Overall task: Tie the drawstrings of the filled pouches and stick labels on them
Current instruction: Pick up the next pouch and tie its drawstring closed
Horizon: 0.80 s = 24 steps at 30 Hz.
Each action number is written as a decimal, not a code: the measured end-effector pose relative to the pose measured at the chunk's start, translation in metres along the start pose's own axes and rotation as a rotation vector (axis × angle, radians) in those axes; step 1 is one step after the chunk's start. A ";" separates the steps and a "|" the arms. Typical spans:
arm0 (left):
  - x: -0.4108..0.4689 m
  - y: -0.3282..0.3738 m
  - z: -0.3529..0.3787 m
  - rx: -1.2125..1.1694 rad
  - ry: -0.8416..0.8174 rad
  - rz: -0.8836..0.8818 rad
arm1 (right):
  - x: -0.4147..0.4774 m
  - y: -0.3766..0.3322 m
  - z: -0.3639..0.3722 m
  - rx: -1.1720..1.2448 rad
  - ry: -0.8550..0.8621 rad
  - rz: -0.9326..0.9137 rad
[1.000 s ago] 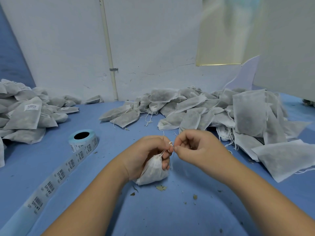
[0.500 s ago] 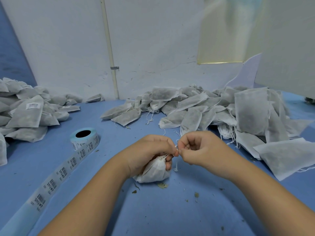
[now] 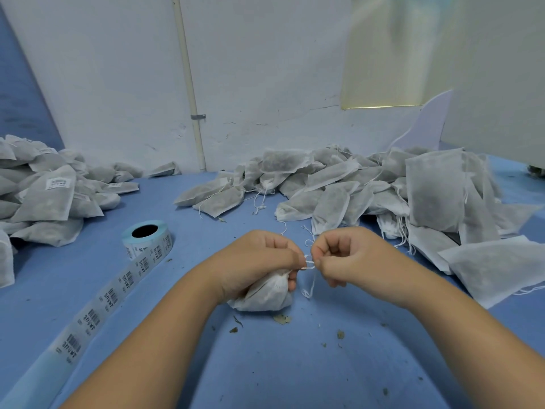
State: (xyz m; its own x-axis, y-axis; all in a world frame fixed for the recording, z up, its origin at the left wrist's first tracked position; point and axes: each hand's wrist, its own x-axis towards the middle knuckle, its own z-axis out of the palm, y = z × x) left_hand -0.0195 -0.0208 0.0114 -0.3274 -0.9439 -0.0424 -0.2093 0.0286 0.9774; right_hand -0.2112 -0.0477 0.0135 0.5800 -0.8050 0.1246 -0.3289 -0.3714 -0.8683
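Now I have the left hand (image 3: 259, 261) curled round the neck of a pouch (image 3: 265, 295) that rests on the bench (image 3: 265, 367), near centre. The right hand (image 3: 351, 258) pinches its drawstring (image 3: 309, 264) just beside. A label roll (image 3: 147, 240) sits left. Piles of pouches (image 3: 383, 187) lie far right and far left.

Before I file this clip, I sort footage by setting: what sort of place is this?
Probably a hand-packing workshop: a heap of untied filled pouches on the blue table, a pile of labelled pouches at left, and a roll of barcode labels near the pouch whose drawstring is being tied.
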 end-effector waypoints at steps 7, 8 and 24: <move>0.000 0.001 0.002 0.002 0.098 0.045 | 0.001 -0.001 0.003 0.076 0.053 0.019; 0.000 0.001 0.002 -0.008 0.100 0.048 | 0.001 -0.001 0.004 0.069 0.061 0.020; 0.001 0.002 0.007 0.031 0.161 0.031 | 0.005 -0.006 0.015 -0.011 0.396 -0.063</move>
State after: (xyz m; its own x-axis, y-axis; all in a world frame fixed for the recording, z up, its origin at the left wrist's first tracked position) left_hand -0.0267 -0.0194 0.0122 -0.1824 -0.9829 0.0241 -0.2309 0.0666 0.9707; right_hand -0.1947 -0.0427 0.0122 0.2679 -0.8959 0.3545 -0.3111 -0.4287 -0.8482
